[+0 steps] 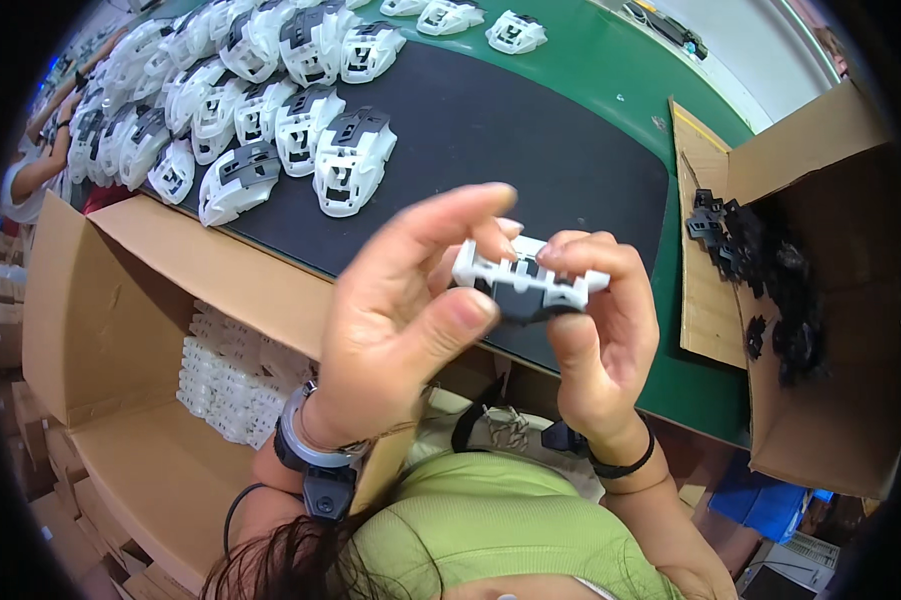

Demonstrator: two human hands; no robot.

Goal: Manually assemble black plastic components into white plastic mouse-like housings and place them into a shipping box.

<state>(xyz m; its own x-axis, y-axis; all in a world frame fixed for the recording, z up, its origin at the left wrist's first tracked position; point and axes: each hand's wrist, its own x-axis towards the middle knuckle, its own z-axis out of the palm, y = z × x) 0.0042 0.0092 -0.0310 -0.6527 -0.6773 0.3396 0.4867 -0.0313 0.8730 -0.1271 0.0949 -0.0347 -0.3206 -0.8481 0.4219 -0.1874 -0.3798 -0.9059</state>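
Between my two hands, above the near edge of the black mat, is a white plastic shell part with a dark insert (518, 292), seen end-on. My left hand (410, 300) pinches its left end, thumb below and fingers above; the index finger sticks out past it. At the right end, my right hand (610, 325) grips it with the thumb underneath and the fingers curled over the top. Beyond my left hand lies a finished-looking white shell with a dark grey top (353, 160), the nearest of many like it.
Rows of white and grey shells (255, 115) cover the left of the black mat (530, 130) on a green table (715, 110). An open carton at right holds black plastic parts (770, 270). Another carton (120, 440) at left holds stacked white parts (230, 375). A person's arm (55, 150) reaches in far left.
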